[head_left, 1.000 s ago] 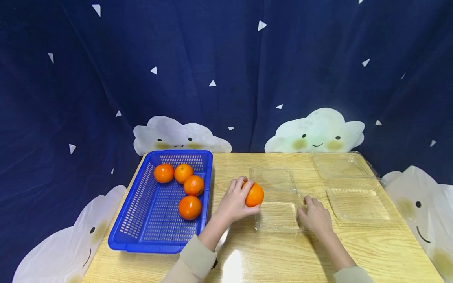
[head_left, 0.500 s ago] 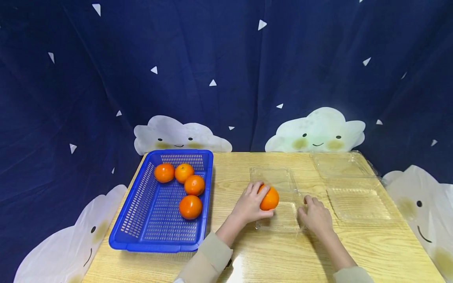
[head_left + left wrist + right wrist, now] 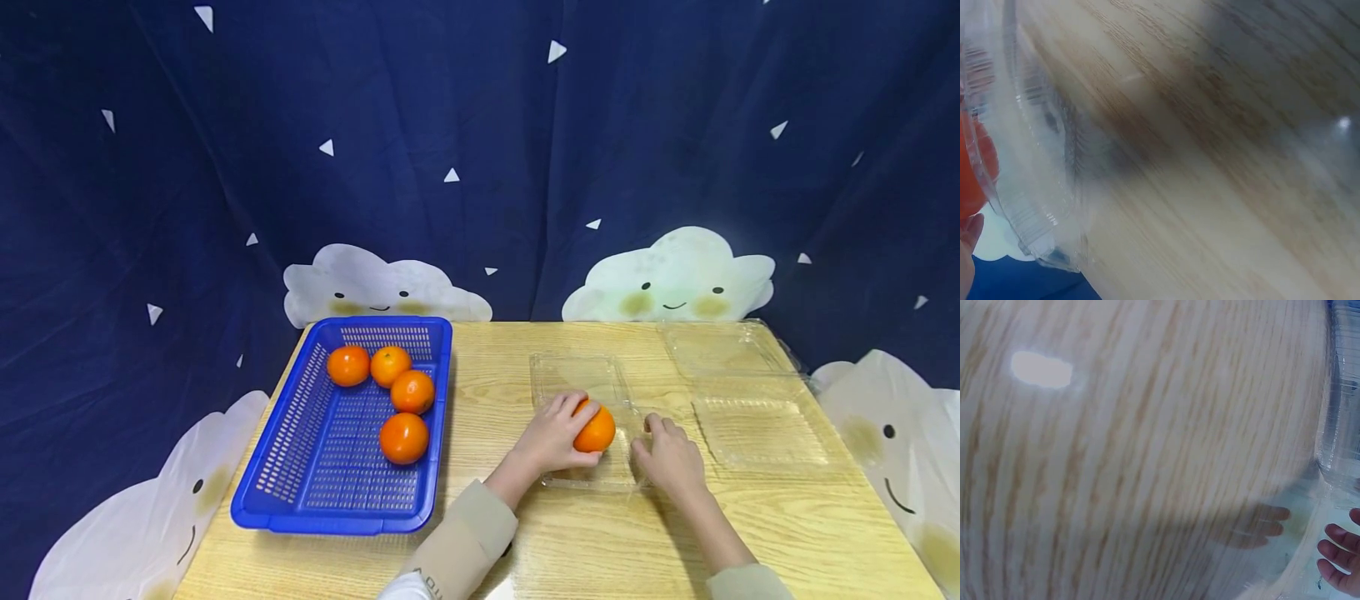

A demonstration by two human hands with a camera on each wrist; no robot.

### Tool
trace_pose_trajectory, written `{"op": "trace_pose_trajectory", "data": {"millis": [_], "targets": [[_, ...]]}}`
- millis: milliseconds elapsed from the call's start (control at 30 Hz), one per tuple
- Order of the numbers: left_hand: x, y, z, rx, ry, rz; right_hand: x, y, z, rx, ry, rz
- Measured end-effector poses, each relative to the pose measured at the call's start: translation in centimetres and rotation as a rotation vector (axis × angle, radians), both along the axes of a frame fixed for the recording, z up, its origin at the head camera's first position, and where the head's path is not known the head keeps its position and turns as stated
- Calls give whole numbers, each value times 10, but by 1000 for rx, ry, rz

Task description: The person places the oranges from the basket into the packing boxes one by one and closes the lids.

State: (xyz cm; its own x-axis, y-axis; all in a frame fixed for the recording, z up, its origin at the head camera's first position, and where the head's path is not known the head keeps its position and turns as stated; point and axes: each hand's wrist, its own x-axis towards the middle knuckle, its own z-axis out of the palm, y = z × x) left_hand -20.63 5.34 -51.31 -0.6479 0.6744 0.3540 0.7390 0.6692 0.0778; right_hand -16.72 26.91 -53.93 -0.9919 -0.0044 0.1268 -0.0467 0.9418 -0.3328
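My left hand (image 3: 551, 437) grips an orange (image 3: 597, 430) from its left side, with fingers over the top and thumb low. The fruit is above the base of a small open clear plastic box (image 3: 576, 379); whether it touches the bottom is hidden. In the left wrist view the orange (image 3: 972, 172) shows through the box's clear wall (image 3: 1035, 162). My right hand (image 3: 671, 458) is at the box's right edge, fingers loosely bent and holding nothing. The right wrist view shows those fingers (image 3: 1338, 555) near the box (image 3: 1340, 425); contact is unclear.
A blue plastic basket (image 3: 251, 492) stands on the left of the wooden table (image 3: 585, 546), with several oranges (image 3: 403, 438) inside along its back and right. A larger clear box (image 3: 761, 429) lies open at the right. A dark blue curtain (image 3: 420, 108) hangs behind.
My left hand has carried the orange rightward and slightly down, from the box's left edge to over the middle of its base. The right hand has stayed in place.
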Motion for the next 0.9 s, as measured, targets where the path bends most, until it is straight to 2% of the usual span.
{"op": "trace_pose_trajectory", "data": {"millis": [400,600,900], "targets": [[-4,19,-7,-164,-23,-41,-1,0,0,-5,-7,-3],[-7,25,-10,-168,-62,-61,-1,0,-1,2,4,-2],[-6,34,-12,-199,-88,-57,-1,1,-1,6,10,0]]}}
